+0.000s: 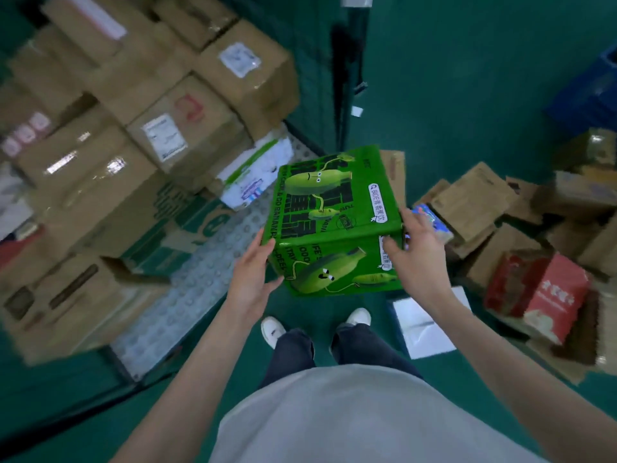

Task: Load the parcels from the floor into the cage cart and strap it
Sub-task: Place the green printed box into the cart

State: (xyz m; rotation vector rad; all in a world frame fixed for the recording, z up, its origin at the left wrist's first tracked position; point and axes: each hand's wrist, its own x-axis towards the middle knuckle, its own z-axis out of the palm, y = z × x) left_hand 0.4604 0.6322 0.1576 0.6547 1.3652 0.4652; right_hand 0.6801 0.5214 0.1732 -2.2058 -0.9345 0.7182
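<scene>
A bright green box (pixel 329 208) printed with cartoon bananas is held in the air in front of me, above the green floor. My left hand (pixel 255 272) presses against its lower left corner. My right hand (pixel 415 252) grips its right edge. To the left stands the cage cart, with a studded grey floor (pixel 207 272) and several stacked brown cardboard parcels (pixel 187 135) inside. A white and green parcel (pixel 257 172) lies at the edge of that stack. More parcels lie on the floor at the right, among them a red box (pixel 547 292).
A dark post of the cart frame (pixel 344 88) rises behind the green box. Brown boxes (pixel 474 198) are piled on the floor at the right, with a white sheet (pixel 424 322) beside my feet. A blue crate (pixel 591 91) sits at the far right.
</scene>
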